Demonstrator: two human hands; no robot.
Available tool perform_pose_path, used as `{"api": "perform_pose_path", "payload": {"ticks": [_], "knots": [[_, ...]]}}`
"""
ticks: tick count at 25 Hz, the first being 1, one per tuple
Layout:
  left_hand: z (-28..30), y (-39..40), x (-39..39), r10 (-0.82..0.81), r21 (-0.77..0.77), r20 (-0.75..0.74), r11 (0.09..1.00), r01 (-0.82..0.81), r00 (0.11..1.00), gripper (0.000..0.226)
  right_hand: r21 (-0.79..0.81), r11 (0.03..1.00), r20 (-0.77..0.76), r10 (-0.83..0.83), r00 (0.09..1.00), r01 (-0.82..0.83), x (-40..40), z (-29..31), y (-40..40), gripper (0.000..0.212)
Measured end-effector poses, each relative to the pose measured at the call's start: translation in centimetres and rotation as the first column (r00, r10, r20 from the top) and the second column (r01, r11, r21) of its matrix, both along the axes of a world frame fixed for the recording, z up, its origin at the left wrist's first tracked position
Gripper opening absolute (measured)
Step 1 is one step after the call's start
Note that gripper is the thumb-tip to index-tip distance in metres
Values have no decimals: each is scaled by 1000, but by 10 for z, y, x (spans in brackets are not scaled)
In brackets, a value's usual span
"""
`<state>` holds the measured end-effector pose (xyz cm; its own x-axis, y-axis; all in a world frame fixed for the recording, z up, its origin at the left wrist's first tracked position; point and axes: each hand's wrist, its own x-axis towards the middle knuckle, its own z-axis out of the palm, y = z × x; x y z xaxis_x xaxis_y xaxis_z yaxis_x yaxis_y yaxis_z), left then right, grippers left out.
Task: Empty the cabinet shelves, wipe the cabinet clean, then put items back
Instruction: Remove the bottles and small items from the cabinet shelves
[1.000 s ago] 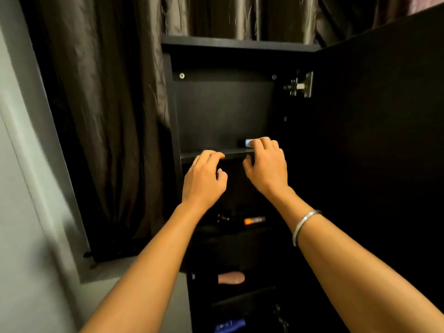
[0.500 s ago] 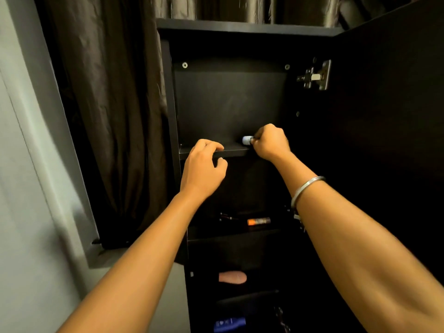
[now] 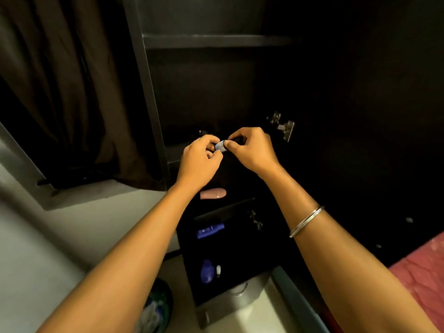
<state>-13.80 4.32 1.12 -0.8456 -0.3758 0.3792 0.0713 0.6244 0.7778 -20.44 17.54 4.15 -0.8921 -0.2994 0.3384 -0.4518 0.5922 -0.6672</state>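
A dark brown curtain [image 3: 60,92] hung at the left above a pale floor [image 3: 48,248]. A red mattress [image 3: 422,280] showed at the lower right. The light was dim.

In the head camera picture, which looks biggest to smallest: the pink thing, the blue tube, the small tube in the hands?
1. Blue tube
2. Pink thing, nearly alike, so unsure
3. Small tube, largely hidden by fingers

I've got one view only: head cam, wide-angle, looking fwd and down into the tall dark open cabinet [image 3: 153,97], close up. Both forearms come in from the bottom edge; cabinet's lower shelves sit mid-frame, floor at bottom left.
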Motion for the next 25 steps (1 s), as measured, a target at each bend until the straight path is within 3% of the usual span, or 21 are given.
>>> {"api": "perform_pose_path", "payload": {"ticks": [4,7,10,16,21,25], "knots": [[-83,-2,13,-69,182,217,983,29,974,16,13,1000,289,-7,957,4,7,-93,0,19],[-145,-3,18,-111,158,348,986,59,931,14,29,999,355,14,935,-26,11,-162,8,20],[-200,-5,19,-89,70,493,996,62,866,29,175,982,436,-7,900,-77,10,-235,20,20],[-256,-12,20,-21,2,549,1000,23,836,22,399,893,523,-34,852,-209,4,-346,35,16],[-288,-18,19,23,-76,539,997,22,842,29,548,718,503,126,855,-428,19,-420,25,17],[-297,-23,22,32,-70,534,998,7,845,29,630,622,453,192,870,-465,26,-446,17,21]]}}
